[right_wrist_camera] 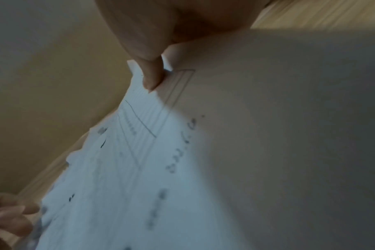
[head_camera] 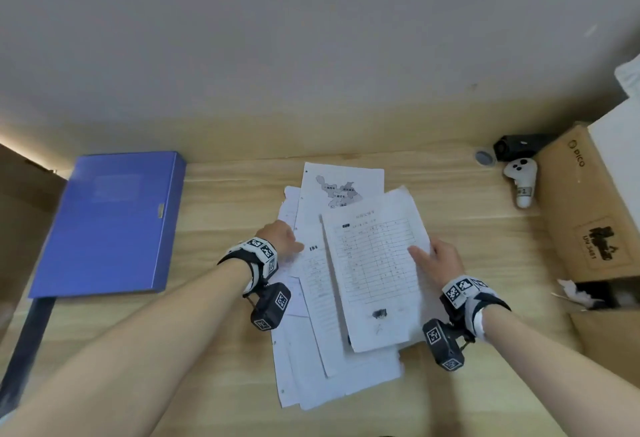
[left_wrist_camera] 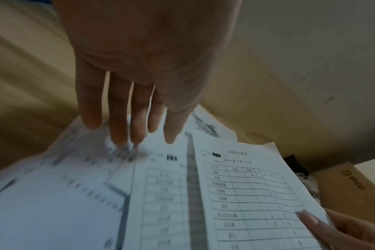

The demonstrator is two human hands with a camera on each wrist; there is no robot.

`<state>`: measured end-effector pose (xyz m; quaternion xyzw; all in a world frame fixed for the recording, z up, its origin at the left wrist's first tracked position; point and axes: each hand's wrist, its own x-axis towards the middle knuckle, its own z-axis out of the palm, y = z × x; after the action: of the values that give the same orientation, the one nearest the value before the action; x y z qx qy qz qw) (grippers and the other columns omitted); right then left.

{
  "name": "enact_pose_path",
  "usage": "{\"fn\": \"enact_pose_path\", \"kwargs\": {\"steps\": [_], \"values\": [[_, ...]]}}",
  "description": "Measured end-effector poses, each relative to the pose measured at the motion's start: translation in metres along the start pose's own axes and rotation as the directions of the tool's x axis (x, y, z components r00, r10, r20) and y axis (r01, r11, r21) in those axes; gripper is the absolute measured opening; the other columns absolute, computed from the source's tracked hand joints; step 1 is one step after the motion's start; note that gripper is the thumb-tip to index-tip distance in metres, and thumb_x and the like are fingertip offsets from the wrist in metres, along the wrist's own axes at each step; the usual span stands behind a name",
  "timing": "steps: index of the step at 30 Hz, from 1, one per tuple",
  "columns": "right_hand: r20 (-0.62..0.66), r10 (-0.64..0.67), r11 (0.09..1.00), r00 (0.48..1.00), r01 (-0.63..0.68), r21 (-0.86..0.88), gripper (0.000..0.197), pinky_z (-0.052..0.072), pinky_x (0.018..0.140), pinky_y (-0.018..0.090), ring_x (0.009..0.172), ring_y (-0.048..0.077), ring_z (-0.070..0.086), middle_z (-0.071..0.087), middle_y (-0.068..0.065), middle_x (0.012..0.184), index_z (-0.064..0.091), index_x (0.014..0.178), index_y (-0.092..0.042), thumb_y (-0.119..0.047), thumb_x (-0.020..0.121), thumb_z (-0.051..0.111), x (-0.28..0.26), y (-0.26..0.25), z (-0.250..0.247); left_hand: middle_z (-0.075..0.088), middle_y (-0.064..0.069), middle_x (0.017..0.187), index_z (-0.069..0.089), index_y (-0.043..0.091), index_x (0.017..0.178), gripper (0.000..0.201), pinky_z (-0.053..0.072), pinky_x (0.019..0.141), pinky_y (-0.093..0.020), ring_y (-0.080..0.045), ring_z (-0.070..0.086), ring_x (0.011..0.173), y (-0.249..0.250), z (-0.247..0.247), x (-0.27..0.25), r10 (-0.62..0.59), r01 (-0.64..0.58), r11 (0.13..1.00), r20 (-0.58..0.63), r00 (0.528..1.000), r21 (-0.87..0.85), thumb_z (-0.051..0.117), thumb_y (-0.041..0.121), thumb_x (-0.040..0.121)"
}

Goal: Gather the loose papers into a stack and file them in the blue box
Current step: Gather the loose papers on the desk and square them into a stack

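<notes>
From the head camera, loose papers point(head_camera: 332, 298) are lying fanned out mid-desk point(head_camera: 221, 367), well apart from the closed blue box point(head_camera: 110, 222) lying flat on the left, while the left hand point(head_camera: 282, 239) is resting on their left edge and the right hand point(head_camera: 438, 260) is pinching the top table-printed sheet point(head_camera: 374, 274). The left wrist view is showing the left hand point(left_wrist_camera: 139, 67) released, straight fingers point(left_wrist_camera: 118, 118) reaching down to the blurred papers point(left_wrist_camera: 75, 194). The right wrist view is showing the right hand point(right_wrist_camera: 161, 33) grasping the lifted sheet point(right_wrist_camera: 139, 169) at its edge.
</notes>
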<state>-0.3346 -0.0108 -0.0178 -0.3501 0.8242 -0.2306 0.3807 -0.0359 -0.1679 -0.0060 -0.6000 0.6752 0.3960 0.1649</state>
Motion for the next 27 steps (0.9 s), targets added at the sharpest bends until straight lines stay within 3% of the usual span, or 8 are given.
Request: {"fn": "enact_pose_path", "kwargs": {"steps": [5, 7, 10, 14, 18, 20, 23, 27], "values": [[0.045, 0.04, 0.994, 0.998, -0.035, -0.107, 0.03, 0.058, 0.076, 0.04, 0.085, 0.022, 0.068, 0.073, 0.003, 0.096, 0.069, 0.102, -0.013, -0.038, 0.086, 0.065, -0.005, 0.028, 0.027, 0.046, 0.005, 0.065, 0.044, 0.021, 0.072, 0.023, 0.033, 0.05, -0.023, -0.021, 0.049, 0.065, -0.016, 0.039, -0.009, -0.076, 0.065, 0.993, -0.116, 0.99, -0.097, 0.064, 0.023, 0.083], [0.04, 0.039, 0.989, 0.998, -0.034, -0.141, 0.03, 0.058, 0.078, 0.041, 0.085, 0.021, 0.067, 0.071, 0.001, 0.097, 0.066, 0.103, -0.014, -0.038, 0.085, 0.065, -0.011, 0.027, 0.036, 0.064, 0.003, 0.085, 0.053, 0.019, 0.085, 0.015, 0.05, 0.064, -0.027, -0.022, 0.062, 0.081, -0.018, 0.048, -0.008, -0.092, 0.061, 0.965, -0.111, 0.99, -0.255, 0.068, 0.02, 0.084], [0.033, 0.057, 0.981, 0.998, -0.049, -0.19, 0.031, 0.055, 0.076, 0.039, 0.086, 0.022, 0.063, 0.065, -0.001, 0.094, 0.058, 0.104, -0.016, -0.039, 0.085, 0.064, -0.018, 0.019, 0.05, 0.076, -0.013, 0.087, 0.06, 0.019, 0.074, 0.01, 0.059, 0.077, -0.044, -0.029, 0.07, 0.077, -0.018, 0.057, -0.006, -0.106, 0.046, 0.906, -0.12, 0.987, -0.421, 0.067, 0.015, 0.08], [0.063, 0.088, 0.966, 0.994, -0.069, -0.251, 0.038, 0.054, 0.077, 0.04, 0.088, 0.021, 0.061, 0.06, -0.003, 0.095, 0.053, 0.103, -0.018, -0.044, 0.079, 0.067, -0.024, 0.013, 0.065, 0.069, -0.013, 0.07, 0.059, 0.01, 0.066, 0.018, 0.055, 0.06, -0.041, -0.028, 0.06, 0.058, -0.022, 0.066, -0.002, -0.121, 0.065, 0.847, -0.072, 0.99, -0.528, 0.065, 0.027, 0.066], [0.043, 0.086, 0.966, 0.995, -0.073, -0.247, 0.047, 0.056, 0.067, 0.036, 0.085, 0.018, 0.061, 0.062, -0.005, 0.089, 0.054, 0.082, -0.022, -0.058, 0.057, 0.071, -0.021, 0.023, 0.072, 0.046, -0.013, 0.065, 0.038, 0.02, 0.053, 0.043, 0.053, 0.059, -0.041, -0.027, 0.053, 0.057, -0.025, 0.068, 0.005, -0.15, 0.079, 0.821, -0.08, 0.985, -0.566, 0.076, 0.026, 0.073], [0.04, 0.096, 0.984, 0.995, -0.089, -0.156, 0.041, 0.05, 0.062, 0.028, 0.079, 0.014, 0.061, 0.062, -0.005, 0.086, 0.053, 0.084, -0.019, -0.04, 0.064, 0.081, -0.024, 0.021, 0.071, 0.038, -0.011, 0.064, 0.033, 0.02, 0.054, 0.051, 0.058, 0.056, -0.037, -0.026, 0.051, 0.058, -0.022, 0.065, 0.0, -0.126, 0.059, 0.822, -0.08, 0.989, -0.567, 0.079, 0.025, 0.078], [0.079, 0.135, 0.99, 0.988, -0.139, 0.037, 0.051, 0.053, 0.077, 0.032, 0.089, 0.017, 0.064, 0.065, -0.003, 0.099, 0.051, 0.108, -0.016, -0.017, 0.069, 0.084, -0.028, 0.022, 0.067, 0.025, -0.007, 0.057, 0.028, 0.018, 0.055, 0.059, 0.057, 0.044, -0.031, -0.026, 0.048, 0.055, -0.019, 0.063, -0.004, -0.104, 0.04, 0.777, -0.066, 0.992, -0.629, 0.081, 0.029, 0.079], [0.086, 0.075, 0.994, 0.993, -0.082, 0.07, 0.028, 0.055, 0.072, 0.031, 0.087, 0.024, 0.069, 0.073, 0.006, 0.102, 0.07, 0.106, -0.009, -0.012, 0.079, 0.075, -0.027, 0.021, 0.052, 0.036, -0.002, 0.049, 0.033, 0.015, 0.06, 0.05, 0.046, 0.044, -0.027, -0.015, 0.058, 0.036, -0.019, 0.065, -0.012, -0.078, 0.027, 0.773, -0.054, 0.995, -0.634, 0.073, 0.029, 0.087]]}}
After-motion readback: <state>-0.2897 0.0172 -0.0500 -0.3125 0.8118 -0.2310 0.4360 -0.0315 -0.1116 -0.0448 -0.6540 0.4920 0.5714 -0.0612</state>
